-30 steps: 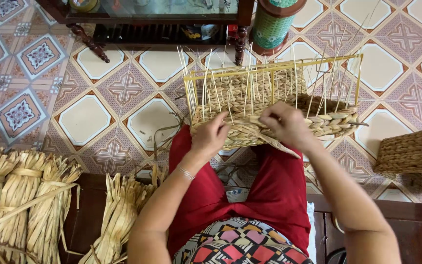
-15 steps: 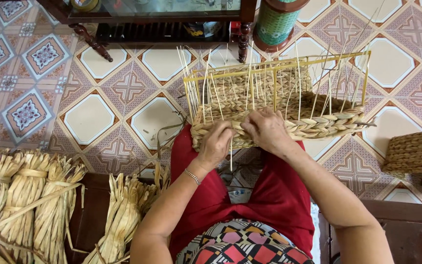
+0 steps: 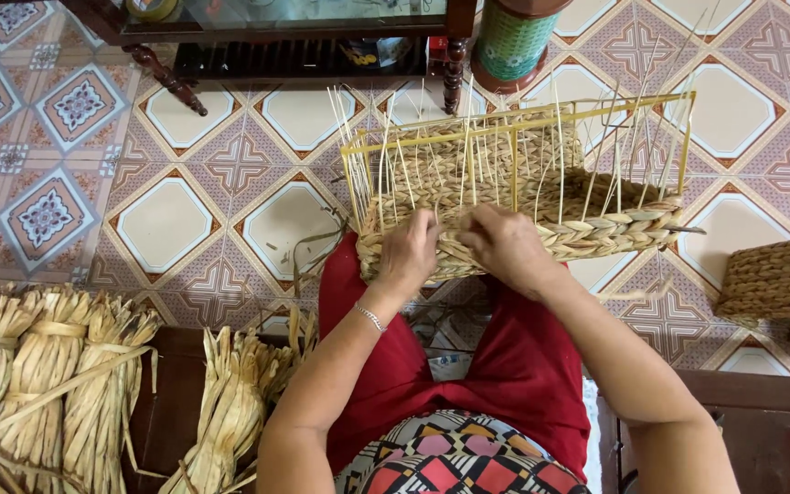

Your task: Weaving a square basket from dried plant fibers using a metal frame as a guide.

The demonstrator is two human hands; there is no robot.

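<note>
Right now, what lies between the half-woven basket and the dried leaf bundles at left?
Head view: bare patterned floor tiles separate the basket from the bundles.

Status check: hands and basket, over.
Left hand and right hand both pressed on the basket's woven front wall. Basket half-woven, resting on knees. Loose upright strands around the fingers.

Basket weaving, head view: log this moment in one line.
left hand | right hand | both on half-woven basket near wall | dried leaf bundles left

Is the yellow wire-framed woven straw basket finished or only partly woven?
Partly woven: the yellow wire-framed woven straw basket has braided rows only low down, bare upright strands above.
</note>
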